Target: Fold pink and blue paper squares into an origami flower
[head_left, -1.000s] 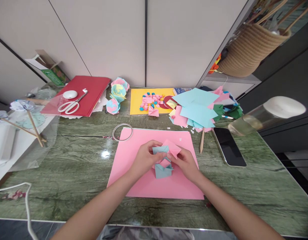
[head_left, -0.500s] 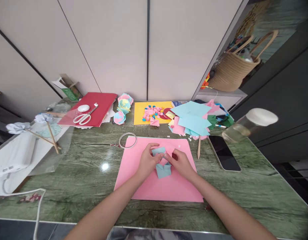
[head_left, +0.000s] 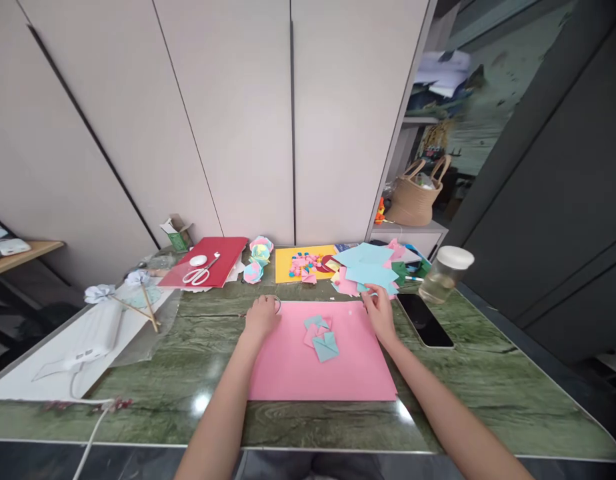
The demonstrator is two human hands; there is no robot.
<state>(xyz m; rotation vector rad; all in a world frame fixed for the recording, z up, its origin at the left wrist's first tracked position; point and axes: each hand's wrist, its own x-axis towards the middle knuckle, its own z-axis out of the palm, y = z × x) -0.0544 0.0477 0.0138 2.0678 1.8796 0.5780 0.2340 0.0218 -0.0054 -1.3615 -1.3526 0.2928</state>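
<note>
My left hand [head_left: 261,316] is at the upper left corner of the pink sheet [head_left: 288,380], its fingers curled over a thin silver bangle [head_left: 279,305]; only part of the ring shows. Over the sheet's upper right edge is my right hand [head_left: 381,315], thumb and forefinger apart, close to the pile of light blue paper [head_left: 371,265]. Between my hands, on the sheet, lies a small cluster of folded paper pieces: pink ones [head_left: 312,335] with a light blue piece [head_left: 326,346] at the front and another behind. Neither hand touches them.
White scissors [head_left: 197,275] lie on a red folder [head_left: 223,257]. Paper balls [head_left: 261,250] and a yellow sheet [head_left: 283,267] with small pink and blue bits stand behind. A phone [head_left: 425,321] and a lidded bottle [head_left: 445,273] are at right; a cable [head_left: 91,437] hangs over the front edge.
Both hands have let go of the folded pieces and moved apart, the left to the bangle, the right toward the paper pile. The pieces now lie on the sheet. My view has tilted up.
</note>
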